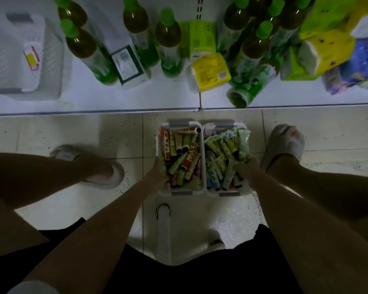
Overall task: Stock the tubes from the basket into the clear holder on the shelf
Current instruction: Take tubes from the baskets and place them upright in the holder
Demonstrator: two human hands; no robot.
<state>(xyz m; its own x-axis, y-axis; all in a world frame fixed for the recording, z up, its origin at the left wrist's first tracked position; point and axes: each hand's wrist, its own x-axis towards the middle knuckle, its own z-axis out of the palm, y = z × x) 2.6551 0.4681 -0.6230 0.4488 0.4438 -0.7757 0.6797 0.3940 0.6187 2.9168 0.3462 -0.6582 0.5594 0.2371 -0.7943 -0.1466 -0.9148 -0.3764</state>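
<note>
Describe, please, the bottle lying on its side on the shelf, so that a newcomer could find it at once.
Start at the white shelf above the floor tiles, and follow its front edge to the right of the middle seam. There, just right of the yellow pack, lies the bottle with its base pointing towards the edge. Every other green-capped bottle stands upright; this one alone has tipped over.

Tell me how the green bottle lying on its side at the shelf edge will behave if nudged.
The fallen bottle looks round-bodied, so it would probably roll. It lies near the shelf edge, so it may drop. It seems full, likely heavy for its size.
</note>
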